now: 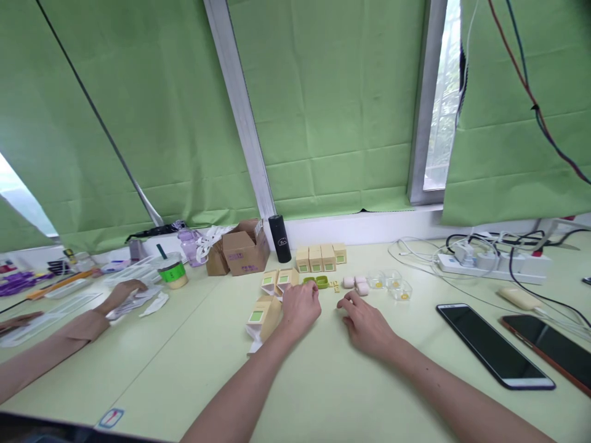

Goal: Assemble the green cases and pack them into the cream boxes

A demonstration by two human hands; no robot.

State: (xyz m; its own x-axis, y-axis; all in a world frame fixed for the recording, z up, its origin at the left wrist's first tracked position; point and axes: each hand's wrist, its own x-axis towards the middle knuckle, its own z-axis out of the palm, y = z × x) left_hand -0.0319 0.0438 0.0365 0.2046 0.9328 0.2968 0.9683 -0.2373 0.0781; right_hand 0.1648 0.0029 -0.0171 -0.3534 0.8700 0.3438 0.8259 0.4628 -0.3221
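Note:
My left hand (301, 306) has its fingers curled together over the table; whatever they may hold is hidden. It is next to small cream boxes with green windows, among them a nearer box (263, 315) with white paper sticking out at its bottom. Just beyond its fingertips are a green tray with hollows (318, 282) and some tiny yellow pieces (336, 287). My right hand (367, 323) rests near the table with fingers bent and thumb apart, nothing visible in it. Past it lie several pale pink pieces (362, 288) and clear cups (399, 290) with yellow bits inside.
More cream boxes (316, 259) stand in a row behind, near a black bottle (279, 239) and an open cardboard box (245, 249). Phones (494, 344) and a power strip (494, 267) with cables lie right. At left, another person's hands (122, 295) are beside a green-banded cup (172, 272).

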